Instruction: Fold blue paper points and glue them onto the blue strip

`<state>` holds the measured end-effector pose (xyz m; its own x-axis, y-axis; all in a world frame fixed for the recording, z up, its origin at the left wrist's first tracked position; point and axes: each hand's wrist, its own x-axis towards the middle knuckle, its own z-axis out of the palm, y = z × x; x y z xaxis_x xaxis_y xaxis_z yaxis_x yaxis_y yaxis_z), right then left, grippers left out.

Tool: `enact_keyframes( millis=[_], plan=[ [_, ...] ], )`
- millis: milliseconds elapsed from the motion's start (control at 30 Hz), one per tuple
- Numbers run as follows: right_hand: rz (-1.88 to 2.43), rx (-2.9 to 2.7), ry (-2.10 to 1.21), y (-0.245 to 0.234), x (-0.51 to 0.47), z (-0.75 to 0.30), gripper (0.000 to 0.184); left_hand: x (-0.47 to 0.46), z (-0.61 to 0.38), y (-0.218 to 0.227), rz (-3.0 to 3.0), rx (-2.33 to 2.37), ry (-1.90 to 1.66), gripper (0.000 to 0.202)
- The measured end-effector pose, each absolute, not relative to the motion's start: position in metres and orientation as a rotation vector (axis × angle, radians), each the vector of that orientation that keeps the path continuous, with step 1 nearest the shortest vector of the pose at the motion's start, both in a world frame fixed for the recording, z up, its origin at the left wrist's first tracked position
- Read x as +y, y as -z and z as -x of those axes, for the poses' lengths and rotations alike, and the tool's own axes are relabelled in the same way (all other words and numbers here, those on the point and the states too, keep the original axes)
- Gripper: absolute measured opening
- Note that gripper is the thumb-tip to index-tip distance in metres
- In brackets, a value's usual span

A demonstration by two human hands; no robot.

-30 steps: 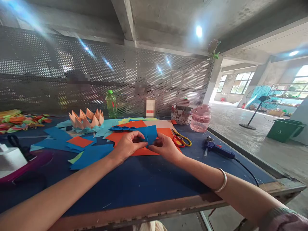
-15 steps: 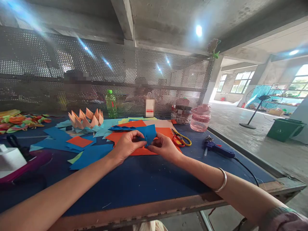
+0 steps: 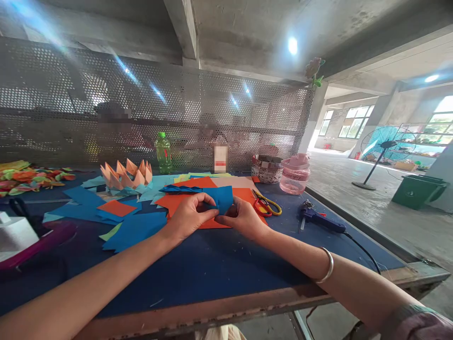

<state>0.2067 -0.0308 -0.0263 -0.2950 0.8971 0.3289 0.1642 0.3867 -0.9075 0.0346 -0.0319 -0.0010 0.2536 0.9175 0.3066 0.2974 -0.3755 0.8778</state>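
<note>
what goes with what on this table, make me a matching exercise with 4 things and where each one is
Things
1. scissors
2. hot glue gun
3. green plastic bottle
4. blue paper piece

Places
A. upright at the far side, beside the folded paper lotus
B. pinched between the left hand and right hand
C. lying at the right edge of the orange paper
D. lying on the blue table top, its black cord trailing away

Pairs
1-C, 2-D, 3-A, 4-B
</note>
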Motion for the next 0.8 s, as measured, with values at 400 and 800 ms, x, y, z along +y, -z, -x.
enact_keyframes(
  millis=[400, 800],
  plan=[
    [0.862, -1.658, -1.093, 0.0263, -0.0314, -0.2039, 0.032, -0.0352, -0.0358, -0.0022, -1.835, 1.141, -1.156, 0.019],
    [0.885, -1.66, -1.064, 0.0264, -0.0321, -0.2044, 0.037, -0.0381, -0.0367, -0.004, -1.708, 1.066, -1.244, 0.078]
  ],
)
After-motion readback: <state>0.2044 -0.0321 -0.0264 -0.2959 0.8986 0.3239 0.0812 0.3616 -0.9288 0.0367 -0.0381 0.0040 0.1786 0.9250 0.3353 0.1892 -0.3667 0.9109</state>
